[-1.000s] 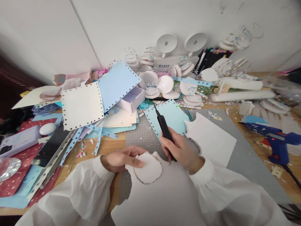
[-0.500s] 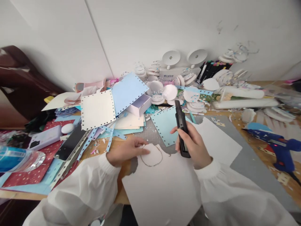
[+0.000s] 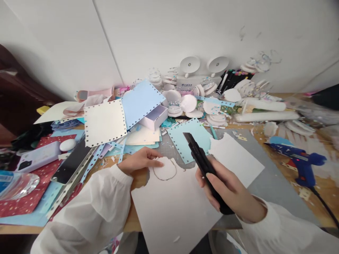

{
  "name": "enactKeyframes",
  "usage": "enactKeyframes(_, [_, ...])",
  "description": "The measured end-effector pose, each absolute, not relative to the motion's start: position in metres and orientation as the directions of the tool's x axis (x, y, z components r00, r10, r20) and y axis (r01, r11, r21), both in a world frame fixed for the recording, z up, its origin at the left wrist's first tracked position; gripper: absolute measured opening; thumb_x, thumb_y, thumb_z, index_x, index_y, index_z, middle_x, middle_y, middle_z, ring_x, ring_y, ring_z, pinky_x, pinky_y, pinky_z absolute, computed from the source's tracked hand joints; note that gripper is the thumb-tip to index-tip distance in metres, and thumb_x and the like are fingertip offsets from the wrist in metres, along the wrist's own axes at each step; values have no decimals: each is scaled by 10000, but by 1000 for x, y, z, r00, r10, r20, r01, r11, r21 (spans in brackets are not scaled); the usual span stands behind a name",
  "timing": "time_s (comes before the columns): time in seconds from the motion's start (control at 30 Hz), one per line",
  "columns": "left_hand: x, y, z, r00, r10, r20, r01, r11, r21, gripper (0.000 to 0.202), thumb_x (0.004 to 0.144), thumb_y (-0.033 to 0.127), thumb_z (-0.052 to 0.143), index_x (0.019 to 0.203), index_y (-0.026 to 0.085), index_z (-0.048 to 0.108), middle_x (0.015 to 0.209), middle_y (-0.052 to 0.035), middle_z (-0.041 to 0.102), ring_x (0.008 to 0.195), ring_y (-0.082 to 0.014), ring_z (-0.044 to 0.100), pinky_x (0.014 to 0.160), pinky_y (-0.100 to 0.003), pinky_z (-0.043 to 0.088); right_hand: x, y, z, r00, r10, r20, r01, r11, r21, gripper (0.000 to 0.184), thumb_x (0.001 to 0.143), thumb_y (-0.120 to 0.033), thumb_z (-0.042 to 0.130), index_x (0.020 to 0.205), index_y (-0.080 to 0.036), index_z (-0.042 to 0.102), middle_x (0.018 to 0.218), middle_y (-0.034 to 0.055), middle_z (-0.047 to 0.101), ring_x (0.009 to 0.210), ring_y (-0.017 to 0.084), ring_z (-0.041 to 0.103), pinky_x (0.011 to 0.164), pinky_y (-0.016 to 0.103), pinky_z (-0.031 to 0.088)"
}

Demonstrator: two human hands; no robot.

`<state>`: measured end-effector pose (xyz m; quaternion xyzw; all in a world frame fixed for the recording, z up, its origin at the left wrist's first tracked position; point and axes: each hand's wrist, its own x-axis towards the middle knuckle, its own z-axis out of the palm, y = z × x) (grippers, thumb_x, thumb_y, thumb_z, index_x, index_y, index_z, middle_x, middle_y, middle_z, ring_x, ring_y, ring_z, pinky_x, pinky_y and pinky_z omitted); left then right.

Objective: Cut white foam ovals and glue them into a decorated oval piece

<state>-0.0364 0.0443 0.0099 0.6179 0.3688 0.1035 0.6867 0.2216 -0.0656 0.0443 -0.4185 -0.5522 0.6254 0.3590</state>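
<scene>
A large white foam board (image 3: 174,208) lies in front of me over the table's near edge, its far edge cut ragged. Near that edge a curved cut line outlines a rounded piece (image 3: 165,170). My left hand (image 3: 141,160) grips the board there, thumb on top of the rounded piece, the other fingertips partly hidden behind the edge. In my right hand (image 3: 225,187) is a black utility knife (image 3: 202,160), blade out and pointing up and to the left. The knife is held above the board's right side, and its blade appears clear of the board.
A blue glue gun (image 3: 300,158) lies at the right beside a grey cutting mat (image 3: 280,197). Punched paper sheets (image 3: 106,123), a phone (image 3: 72,160) and a plastic bottle (image 3: 18,183) crowd the left. White discs (image 3: 189,103) and markers (image 3: 234,79) line the wall.
My right hand has come nearer and to the right, tilting the knife so its blade points up-left and shows plainly. My left hand keeps its hold on the board. The view has shifted slightly.
</scene>
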Motion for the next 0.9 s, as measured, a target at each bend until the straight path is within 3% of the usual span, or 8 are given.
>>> enactKeyframes(0.2, [-41, 44, 6, 722, 595, -352, 286, 207, 936, 375, 754, 386, 699, 1024, 126, 698, 940, -93, 721, 787, -189, 669, 683, -244, 498, 218, -70, 40, -461, 879, -122, 34, -120, -992, 406, 976, -415, 314, 1359, -371, 186, 939, -2, 454, 409, 4, 368, 370, 174, 335])
enactKeyframes(0.3, [-42, 43, 8, 735, 581, -348, 270, 221, 937, 363, 754, 368, 701, 1019, 121, 695, 962, -98, 719, 815, -199, 672, 707, -255, 506, 216, -68, 40, -445, 888, -112, 19, -116, -993, 492, 978, -377, 335, 1400, -412, 86, 1035, 34, 471, 462, 24, 423, 389, 178, 390])
enactKeyframes(0.43, [-42, 42, 10, 743, 571, -350, 251, 246, 936, 332, 751, 330, 706, 1003, 115, 690, 948, -96, 719, 823, -196, 672, 721, -255, 510, 216, -52, 47, -435, 893, -118, -49, -154, -987, 403, 953, -375, 401, 1334, -357, 272, 1115, 84, 527, 672, 124, 597, 408, 200, 468])
enactKeyframes(0.53, [-42, 41, 10, 734, 582, -349, 246, 252, 936, 297, 753, 310, 706, 977, 116, 690, 924, -86, 718, 805, -181, 671, 712, -238, 505, 220, -34, 52, -462, 879, -115, -165, -212, -963, 378, 924, -465, 403, 1267, -307, 404, 1167, 119, 603, 897, 225, 669, 557, 294, 555])
enactKeyframes(0.67, [-43, 41, 8, 735, 579, -352, 248, 253, 935, 324, 773, 322, 686, 1015, 106, 683, 964, -107, 715, 837, -194, 672, 739, -258, 510, 224, -10, 55, -483, 871, -84, -263, -236, -936, 577, 867, -640, 283, 1273, -283, 485, 1347, 107, 539, 1243, 272, 503, 875, 432, 509])
enactKeyframes(0.83, [-41, 42, 9, 740, 582, -338, 256, 221, 941, 355, 801, 351, 655, 1044, 93, 673, 1005, -126, 705, 871, -201, 663, 777, -279, 505, 220, 9, 46, -448, 893, 45, -348, -128, -929, 848, 732, -842, 138, 1165, -266, 584, 1399, 116, 481, 1317, 279, 408, 892, 458, 479])
enactKeyframes(0.9, [-41, 42, 9, 738, 583, -340, 269, 207, 940, 358, 806, 366, 646, 1034, 91, 671, 989, -122, 704, 861, -198, 659, 767, -277, 504, 218, 13, 36, -436, 895, 90, -410, -109, -906, 873, 630, -913, 246, 1081, -267, 619, 1373, 124, 508, 1304, 298, 424, 876, 459, 482])
